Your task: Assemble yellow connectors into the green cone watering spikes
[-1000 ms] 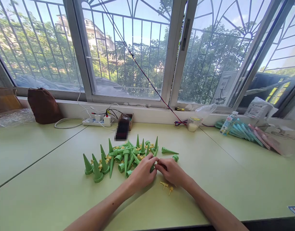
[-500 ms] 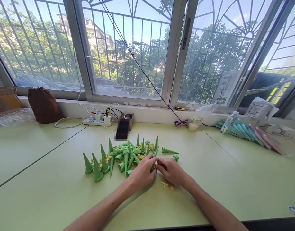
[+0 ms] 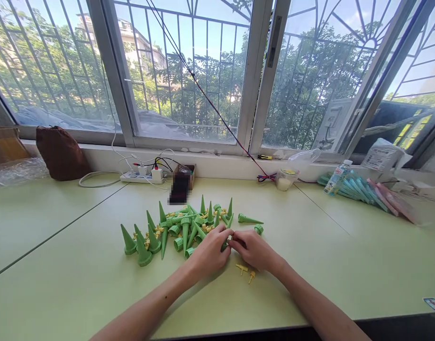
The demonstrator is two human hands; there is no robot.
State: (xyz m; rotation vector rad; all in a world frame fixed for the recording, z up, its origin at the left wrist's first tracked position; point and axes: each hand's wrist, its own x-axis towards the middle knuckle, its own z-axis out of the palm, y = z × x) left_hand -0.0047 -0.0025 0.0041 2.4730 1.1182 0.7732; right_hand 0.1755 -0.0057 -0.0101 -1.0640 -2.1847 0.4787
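My left hand point(image 3: 214, 248) is closed around a green plastic spike point(image 3: 231, 221), whose pointed tip rises above the fingers. Against it, my right hand point(image 3: 255, 248) pinches with thumb and forefinger; whatever lies between those fingertips is hidden. Several green cone spikes point(image 3: 185, 232) with ribbed caps lie heaped beyond my left hand, small yellow fittings mixed among them. A few spikes stand upright on their caps, such as the front cone point(image 3: 143, 253). Just below my right hand lie two yellow fittings, a T-shaped piece point(image 3: 242, 268) and a valve-like piece point(image 3: 252, 276).
One green spike point(image 3: 251, 219) and a green cap point(image 3: 259, 229) lie beyond my right hand. Along the window sill are a brown bag point(image 3: 63, 154), a power strip point(image 3: 139, 178), a small box point(image 3: 189, 177), a cup point(image 3: 285, 182), a bottle point(image 3: 337, 178) and turquoise packets point(image 3: 361, 192).
Both hands stay together in nearly the same pose. The whole view has shifted slightly; nothing has visibly been picked up or put down.
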